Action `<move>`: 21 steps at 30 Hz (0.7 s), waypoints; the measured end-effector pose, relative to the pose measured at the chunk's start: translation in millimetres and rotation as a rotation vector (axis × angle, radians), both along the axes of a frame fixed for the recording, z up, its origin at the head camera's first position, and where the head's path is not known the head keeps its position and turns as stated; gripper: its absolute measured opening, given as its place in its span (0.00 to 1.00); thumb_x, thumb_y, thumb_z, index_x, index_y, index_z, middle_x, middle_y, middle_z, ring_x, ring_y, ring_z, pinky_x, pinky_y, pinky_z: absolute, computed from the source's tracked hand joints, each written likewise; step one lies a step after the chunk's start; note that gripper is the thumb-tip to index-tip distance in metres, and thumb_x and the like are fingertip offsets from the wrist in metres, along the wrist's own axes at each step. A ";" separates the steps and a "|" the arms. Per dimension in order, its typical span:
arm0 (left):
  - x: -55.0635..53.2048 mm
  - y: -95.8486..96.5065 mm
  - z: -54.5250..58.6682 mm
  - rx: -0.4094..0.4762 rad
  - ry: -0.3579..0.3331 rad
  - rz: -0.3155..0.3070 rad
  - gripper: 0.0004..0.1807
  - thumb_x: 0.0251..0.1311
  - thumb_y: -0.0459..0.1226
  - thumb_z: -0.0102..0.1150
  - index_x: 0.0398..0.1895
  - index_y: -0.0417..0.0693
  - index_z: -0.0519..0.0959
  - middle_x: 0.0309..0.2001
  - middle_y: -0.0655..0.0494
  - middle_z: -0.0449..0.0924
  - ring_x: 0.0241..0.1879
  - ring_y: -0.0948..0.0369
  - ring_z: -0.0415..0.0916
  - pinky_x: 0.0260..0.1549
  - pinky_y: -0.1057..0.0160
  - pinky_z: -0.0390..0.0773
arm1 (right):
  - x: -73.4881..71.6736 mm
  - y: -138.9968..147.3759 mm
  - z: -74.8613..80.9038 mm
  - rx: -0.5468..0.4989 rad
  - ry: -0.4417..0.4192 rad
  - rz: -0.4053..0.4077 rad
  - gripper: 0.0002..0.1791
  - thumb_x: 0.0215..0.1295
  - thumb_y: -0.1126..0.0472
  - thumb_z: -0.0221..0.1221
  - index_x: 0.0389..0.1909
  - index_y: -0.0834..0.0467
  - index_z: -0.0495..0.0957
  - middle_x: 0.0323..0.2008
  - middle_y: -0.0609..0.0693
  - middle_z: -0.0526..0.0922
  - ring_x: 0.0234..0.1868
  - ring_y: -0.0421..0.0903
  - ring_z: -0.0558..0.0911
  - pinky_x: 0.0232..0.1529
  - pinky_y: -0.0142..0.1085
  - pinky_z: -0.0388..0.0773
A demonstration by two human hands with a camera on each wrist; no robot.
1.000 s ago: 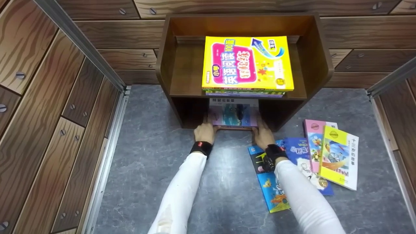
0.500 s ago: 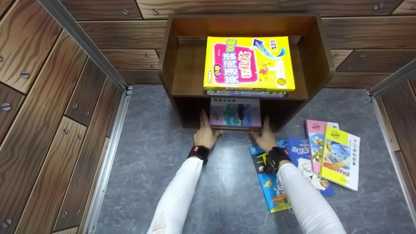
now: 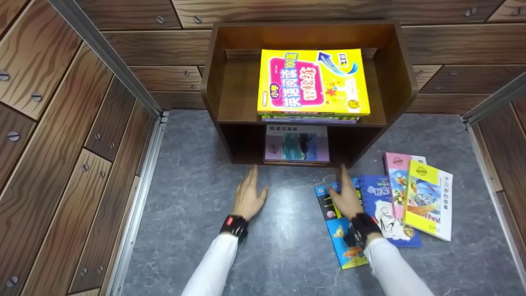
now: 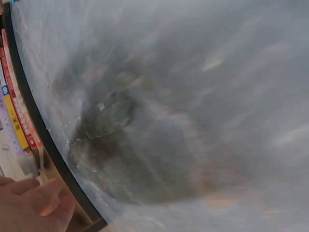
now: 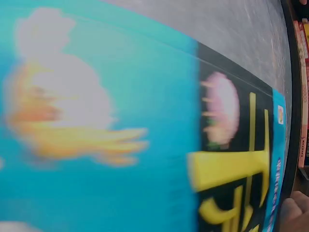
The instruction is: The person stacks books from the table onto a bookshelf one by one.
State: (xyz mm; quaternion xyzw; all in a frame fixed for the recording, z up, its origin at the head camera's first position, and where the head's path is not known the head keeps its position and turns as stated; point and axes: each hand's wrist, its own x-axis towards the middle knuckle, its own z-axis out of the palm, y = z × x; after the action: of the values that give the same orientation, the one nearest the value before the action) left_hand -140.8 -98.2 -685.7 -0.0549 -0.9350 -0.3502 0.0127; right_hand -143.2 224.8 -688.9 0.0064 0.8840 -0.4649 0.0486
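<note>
Both hands are held out flat and hold nothing, just in front of a dark brown bookshelf (image 3: 308,24). My left hand (image 3: 248,197) is over the floor by the shelf's left front corner, thumb spread. Over a blue comic-style book (image 3: 349,242) on the floor is my right hand (image 3: 347,197), fingers pointing at the shelf; it covers part of the cover. In the lower compartment lies a stack of books topped by one with a sea picture (image 3: 296,144). Several book spines (image 4: 17,106) of that stack show at the edge of the left wrist view.
On the upper shelf sits a stack topped by a yellow workbook (image 3: 314,82). Right of my right hand, a dark blue book (image 3: 386,213), a pink book (image 3: 396,172) and a yellow-and-white book (image 3: 429,201) overlap on the grey floor (image 3: 283,255). Wood-patterned walls (image 3: 164,45) surround it.
Both hands have let go of the sides of the lower stack and drawn back out of the compartment, moving apart. The stack stays inside the shelf.
</note>
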 end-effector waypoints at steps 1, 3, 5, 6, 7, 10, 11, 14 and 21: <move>6.6 -2.3 0.3 -0.002 0.011 -0.011 0.42 0.70 0.42 0.63 0.80 0.36 0.58 0.77 0.36 0.62 0.74 0.39 0.64 0.74 0.36 0.59 | 6.7 1.7 0.1 0.005 0.027 -0.012 0.46 0.74 0.66 0.58 0.83 0.65 0.40 0.80 0.70 0.51 0.78 0.69 0.57 0.78 0.61 0.51; 19.1 -7.0 1.5 -0.009 0.035 -0.033 0.40 0.70 0.42 0.63 0.79 0.36 0.60 0.76 0.37 0.64 0.74 0.40 0.64 0.73 0.34 0.59 | 19.8 5.5 0.5 0.000 0.088 -0.043 0.43 0.73 0.68 0.58 0.82 0.66 0.47 0.79 0.69 0.54 0.77 0.70 0.58 0.77 0.63 0.53; 30.6 -11.1 2.9 -0.017 0.052 -0.051 0.38 0.71 0.42 0.61 0.79 0.38 0.61 0.77 0.39 0.64 0.75 0.41 0.63 0.73 0.33 0.58 | 32.3 10.3 2.5 0.006 0.141 -0.086 0.41 0.72 0.69 0.59 0.81 0.65 0.52 0.78 0.70 0.58 0.73 0.70 0.65 0.72 0.64 0.63; 36.2 -13.0 3.8 -0.023 0.059 -0.056 0.38 0.71 0.43 0.61 0.79 0.39 0.62 0.77 0.41 0.64 0.75 0.41 0.63 0.72 0.32 0.58 | 38.1 13.3 3.8 0.002 0.158 -0.108 0.40 0.72 0.70 0.58 0.81 0.64 0.54 0.77 0.69 0.59 0.72 0.69 0.66 0.71 0.64 0.64; 42.0 -14.6 5.2 -0.030 0.071 -0.060 0.37 0.72 0.44 0.60 0.79 0.39 0.62 0.77 0.42 0.64 0.75 0.42 0.64 0.72 0.32 0.59 | 43.2 16.8 4.7 -0.012 0.174 -0.131 0.39 0.71 0.71 0.58 0.80 0.64 0.55 0.77 0.68 0.61 0.71 0.68 0.68 0.70 0.63 0.66; 58.6 -18.5 9.5 -0.045 0.090 -0.062 0.37 0.73 0.47 0.59 0.80 0.42 0.63 0.77 0.44 0.64 0.75 0.44 0.63 0.72 0.32 0.59 | 58.7 30.4 8.5 -0.043 0.197 -0.216 0.37 0.70 0.73 0.58 0.79 0.63 0.60 0.75 0.66 0.65 0.69 0.65 0.71 0.69 0.60 0.69; 63.8 -19.4 10.4 -0.051 0.095 -0.064 0.37 0.73 0.47 0.58 0.80 0.43 0.62 0.77 0.44 0.64 0.75 0.44 0.63 0.72 0.32 0.60 | 63.4 36.1 9.4 -0.052 0.207 -0.247 0.37 0.69 0.74 0.58 0.78 0.63 0.61 0.74 0.65 0.67 0.72 0.64 0.68 0.73 0.60 0.64; 78.4 -22.1 10.4 -0.086 0.110 -0.080 0.38 0.72 0.48 0.59 0.80 0.44 0.62 0.77 0.43 0.64 0.75 0.45 0.63 0.71 0.32 0.61 | 77.5 53.6 12.2 -0.009 0.222 -0.358 0.36 0.69 0.74 0.58 0.77 0.61 0.64 0.74 0.62 0.68 0.70 0.62 0.70 0.69 0.49 0.72; 108.5 -30.6 2.5 -0.200 0.166 -0.105 0.39 0.69 0.49 0.62 0.79 0.45 0.64 0.75 0.45 0.68 0.72 0.43 0.67 0.68 0.33 0.66 | 99.2 96.6 9.3 0.091 0.268 -0.581 0.34 0.66 0.72 0.58 0.75 0.65 0.66 0.74 0.68 0.64 0.71 0.70 0.66 0.71 0.61 0.65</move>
State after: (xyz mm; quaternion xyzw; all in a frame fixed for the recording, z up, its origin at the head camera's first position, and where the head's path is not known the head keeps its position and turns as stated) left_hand -32.3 -128.8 -683.3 -0.1336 -0.9567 -0.2498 0.0663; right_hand -44.0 321.4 -679.6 0.1993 0.8638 -0.4159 -0.2031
